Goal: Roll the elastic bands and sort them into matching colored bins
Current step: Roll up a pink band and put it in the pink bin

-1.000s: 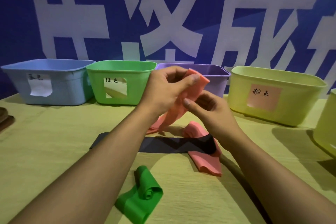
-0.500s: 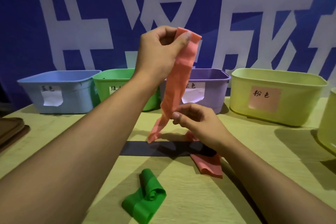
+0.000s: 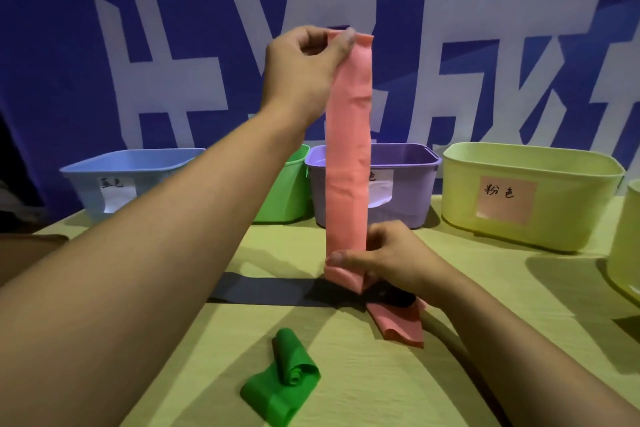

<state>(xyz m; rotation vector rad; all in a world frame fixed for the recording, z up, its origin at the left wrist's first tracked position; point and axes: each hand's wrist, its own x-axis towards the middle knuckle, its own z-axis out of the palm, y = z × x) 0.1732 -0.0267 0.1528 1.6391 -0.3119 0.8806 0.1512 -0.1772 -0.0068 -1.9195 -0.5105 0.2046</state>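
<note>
A pink elastic band [image 3: 348,149] hangs upright and stretched between my hands. My left hand [image 3: 306,69] pinches its top end high in front of the blue wall. My right hand [image 3: 388,260] pinches its lower end just above the table. A second pink band [image 3: 401,322] lies under my right wrist, crossed by a flat black band [image 3: 273,291]. A half-rolled green band [image 3: 284,374] lies near the front. Behind stand a blue bin [image 3: 114,177], a green bin [image 3: 287,191], a purple bin [image 3: 405,180] and a yellow-green bin with a pink label [image 3: 568,198].
Another yellow-green bin [image 3: 627,239] is cut off at the right edge. A dark brown object [image 3: 24,253] sits at the table's left edge. The table [image 3: 485,288] has a yellow-green cloth.
My left hand has lifted the band's top end much higher. My right hand has slid down to the lower end, so the band now hangs straight and taut.
</note>
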